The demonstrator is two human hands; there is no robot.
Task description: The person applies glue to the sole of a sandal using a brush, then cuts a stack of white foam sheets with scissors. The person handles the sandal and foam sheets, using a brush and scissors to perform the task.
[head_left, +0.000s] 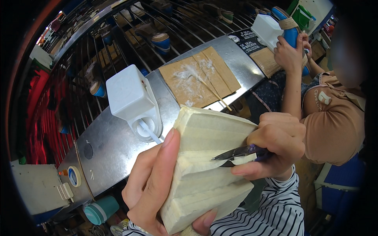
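My left hand (pixel 151 185) grips a cream, tape-covered block (pixel 214 131) with layered, ridged sides, its thumb and fingers around the left edge and underside. In my right hand (pixel 277 141) is a pair of dark-bladed snips (pixel 236 152) with purple wrapping near the handle. The blades lie against the block's right side, beside a loose strip of its covering (pixel 245 159). My right fingers are closed around the handle, which they mostly hide. Behind the block stands a white plastic pot (pixel 128 92) with a round well and a white brush (pixel 149 131) in it.
A metal bench (pixel 114 145) bears a cardboard sheet (pixel 197 76) with whitish residue and a stick (pixel 215 95). Beyond runs a metal-rod rack holding blue shoes (pixel 160 43). At right a co-worker holds a blue shoe (pixel 290 35). A tape roll (pixel 74 176) and teal tumbler (pixel 100 210) are lower left.
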